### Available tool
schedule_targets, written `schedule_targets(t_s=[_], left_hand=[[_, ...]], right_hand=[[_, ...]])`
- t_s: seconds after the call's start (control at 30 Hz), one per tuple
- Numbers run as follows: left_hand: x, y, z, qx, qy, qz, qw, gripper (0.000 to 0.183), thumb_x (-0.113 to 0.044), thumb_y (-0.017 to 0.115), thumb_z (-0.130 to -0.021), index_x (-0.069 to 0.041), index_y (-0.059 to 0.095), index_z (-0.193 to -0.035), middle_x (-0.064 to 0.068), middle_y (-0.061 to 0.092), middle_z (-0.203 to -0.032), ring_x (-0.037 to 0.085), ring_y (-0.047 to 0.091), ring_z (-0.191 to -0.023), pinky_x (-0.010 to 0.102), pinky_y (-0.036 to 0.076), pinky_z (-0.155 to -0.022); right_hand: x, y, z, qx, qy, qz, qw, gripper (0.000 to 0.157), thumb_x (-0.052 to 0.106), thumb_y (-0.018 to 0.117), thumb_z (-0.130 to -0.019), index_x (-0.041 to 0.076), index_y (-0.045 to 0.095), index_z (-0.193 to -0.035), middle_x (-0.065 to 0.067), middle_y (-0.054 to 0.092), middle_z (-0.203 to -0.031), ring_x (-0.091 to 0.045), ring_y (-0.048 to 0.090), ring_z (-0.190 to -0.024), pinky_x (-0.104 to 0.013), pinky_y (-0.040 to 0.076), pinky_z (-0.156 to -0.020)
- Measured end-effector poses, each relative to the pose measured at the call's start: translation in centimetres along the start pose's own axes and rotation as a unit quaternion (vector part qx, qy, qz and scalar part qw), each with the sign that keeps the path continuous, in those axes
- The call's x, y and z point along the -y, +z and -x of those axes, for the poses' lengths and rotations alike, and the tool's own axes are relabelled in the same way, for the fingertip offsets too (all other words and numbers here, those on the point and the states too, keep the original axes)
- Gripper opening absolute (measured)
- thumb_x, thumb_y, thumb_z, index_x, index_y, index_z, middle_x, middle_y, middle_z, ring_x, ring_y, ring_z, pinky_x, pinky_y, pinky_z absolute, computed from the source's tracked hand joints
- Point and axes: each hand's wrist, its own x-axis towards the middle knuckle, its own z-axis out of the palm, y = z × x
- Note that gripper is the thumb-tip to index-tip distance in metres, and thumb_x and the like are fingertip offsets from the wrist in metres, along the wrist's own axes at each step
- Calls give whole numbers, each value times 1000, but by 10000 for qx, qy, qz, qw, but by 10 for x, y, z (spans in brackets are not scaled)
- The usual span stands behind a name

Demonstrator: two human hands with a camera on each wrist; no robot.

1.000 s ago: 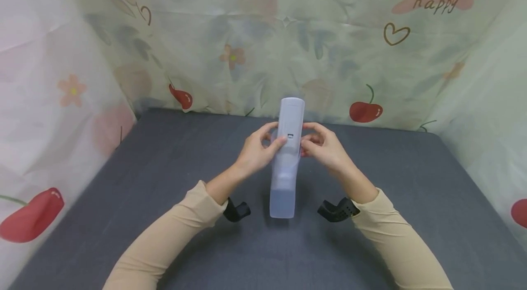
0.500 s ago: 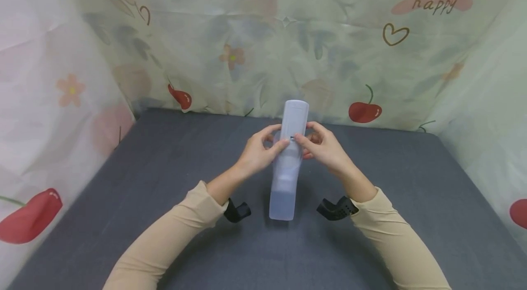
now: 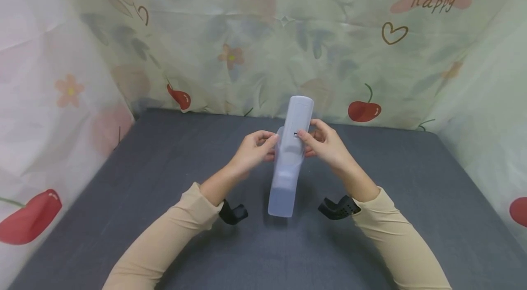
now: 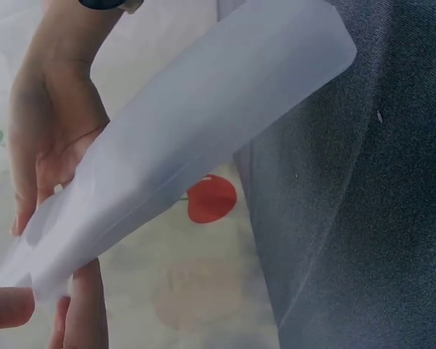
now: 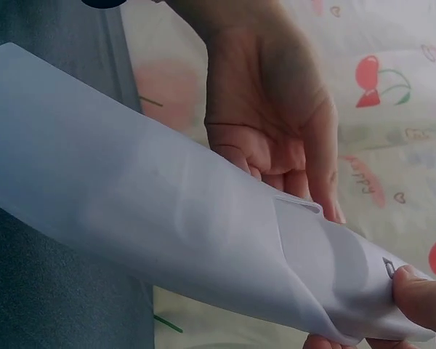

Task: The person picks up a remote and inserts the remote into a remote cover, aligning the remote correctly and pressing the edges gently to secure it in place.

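Observation:
A long white plastic device [image 3: 290, 153] stands tilted in front of me, its top leaning right. Its lower end is translucent and bluish, and a small dark slot interrupts its front. I cannot tell its exact kind. My right hand [image 3: 331, 146] grips its right side, thumb beside the slot, fingers partly hidden behind. At the left edge, my left hand [image 3: 251, 150] pinches a side part with thumb and fingers. The left wrist view shows the device [image 4: 203, 102] slanting across, with the right hand [image 4: 54, 127] beyond. In the right wrist view, a raised edge appears near the left hand [image 5: 269, 94].
A dark grey cloth covers the table [image 3: 173, 157]. Patterned curtains [image 3: 263, 52] with cherries and flowers hang behind and at both sides. Black wrist mounts [image 3: 338, 208] stick out below the sleeves.
My left thumb has slid off the device's front to its left edge. My right thumb has come onto the front by the slot. The device's top has tipped to the right.

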Motion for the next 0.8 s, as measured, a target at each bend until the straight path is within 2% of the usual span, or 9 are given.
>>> schedule_targets(t_s=[0.13,0.37,0.6,0.8], left_hand=[[0,-2,-1,50,-116,163,9998,34,-21,52,-96,6,57,-116,21,60,-116,30,64,-104,34,55,-86],[2,0,-1,-212,66,159,9996,25,-17,58,-93,5,61,-105,9,61,-96,11,62,-80,31,57,-77],[3,1,-1,-340,110,63,9993,23,-17,57,-93,4,63,-101,10,60,-96,10,60,-77,31,58,-73],[0,2,-2,-507,91,-25,9987,21,-16,58,-93,4,64,-98,10,60,-94,11,59,-76,31,58,-69]], right_hand=[[1,-1,0,-22,-23,67,10000,46,32,54,-94,7,44,-131,-12,62,-92,-12,64,-69,-31,56,-71],[2,0,0,48,-44,93,9999,46,31,54,-95,8,43,-133,-12,62,-93,-12,64,-69,-33,57,-71],[2,0,-1,252,-62,200,9995,47,31,53,-95,9,43,-135,-22,62,-101,-14,66,-72,-37,57,-73],[4,1,0,406,-2,152,9991,48,32,53,-95,8,42,-135,-22,61,-103,-16,67,-73,-40,57,-74]])
